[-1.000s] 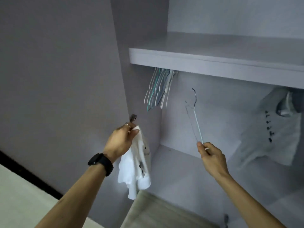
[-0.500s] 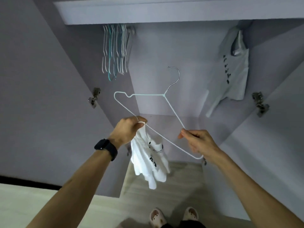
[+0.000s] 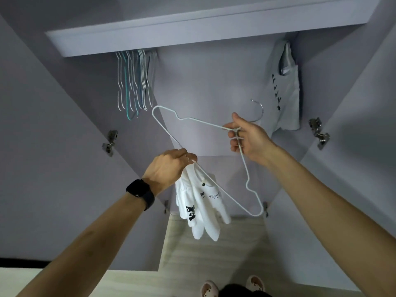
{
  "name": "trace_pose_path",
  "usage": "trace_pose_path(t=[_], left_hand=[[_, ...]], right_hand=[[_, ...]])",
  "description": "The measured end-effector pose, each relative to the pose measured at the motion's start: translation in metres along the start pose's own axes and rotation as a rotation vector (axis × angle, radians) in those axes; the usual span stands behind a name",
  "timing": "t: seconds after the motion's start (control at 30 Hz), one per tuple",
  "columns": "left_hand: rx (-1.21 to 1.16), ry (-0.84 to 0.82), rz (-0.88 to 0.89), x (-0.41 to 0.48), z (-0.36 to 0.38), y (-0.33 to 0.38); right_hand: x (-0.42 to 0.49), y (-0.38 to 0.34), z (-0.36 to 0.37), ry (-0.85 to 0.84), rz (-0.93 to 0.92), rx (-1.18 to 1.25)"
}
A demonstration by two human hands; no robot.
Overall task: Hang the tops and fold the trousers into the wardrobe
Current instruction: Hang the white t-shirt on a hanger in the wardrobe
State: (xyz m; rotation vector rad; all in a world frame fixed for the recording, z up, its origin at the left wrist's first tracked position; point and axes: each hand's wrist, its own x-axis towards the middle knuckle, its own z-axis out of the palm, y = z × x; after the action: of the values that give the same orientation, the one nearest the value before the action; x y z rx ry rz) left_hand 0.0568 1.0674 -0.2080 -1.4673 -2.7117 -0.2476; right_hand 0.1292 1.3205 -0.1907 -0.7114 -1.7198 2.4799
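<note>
In front of the open wardrobe, my left hand grips a small white top with black print, which hangs bunched below it; the fingers also touch the bottom wire of a white wire hanger. My right hand holds that hanger at its neck, just under the metal hook. The hanger lies tilted between both hands, one shoulder up left, the other down right. A white top with dark marks hangs at the wardrobe's right under the shelf.
Several empty wire hangers hang at the rail's left end. Open wardrobe doors stand on both sides, with metal hinges left and right. Wooden floor and my slippers show at the bottom.
My right hand has slid from the hanger's lower wire up to its neck by the hook. The hanger has turned, its hook now pointing right. The left hand still holds the top.
</note>
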Motion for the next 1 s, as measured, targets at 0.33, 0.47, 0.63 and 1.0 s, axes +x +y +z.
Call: trace_pose_path(t=[0.33,0.47,0.63,1.0], left_hand=[[-0.399,0.202,-0.284,0.02,-0.022,-0.006],[-0.509,0.272,-0.262,0.023,-0.054,-0.009],[-0.522,0.34,-0.245,0.025,-0.095,-0.014],[-0.571,0.597,-0.506,-0.016,-0.133,-0.051]], right_hand=[[0.007,-0.031,-0.025,0.591,-0.223,0.451],[0.011,-0.053,-0.003,0.469,-0.244,0.598],[0.03,-0.08,0.045,0.33,-0.273,0.637],[0.066,0.009,0.072,0.245,-0.306,0.072]])
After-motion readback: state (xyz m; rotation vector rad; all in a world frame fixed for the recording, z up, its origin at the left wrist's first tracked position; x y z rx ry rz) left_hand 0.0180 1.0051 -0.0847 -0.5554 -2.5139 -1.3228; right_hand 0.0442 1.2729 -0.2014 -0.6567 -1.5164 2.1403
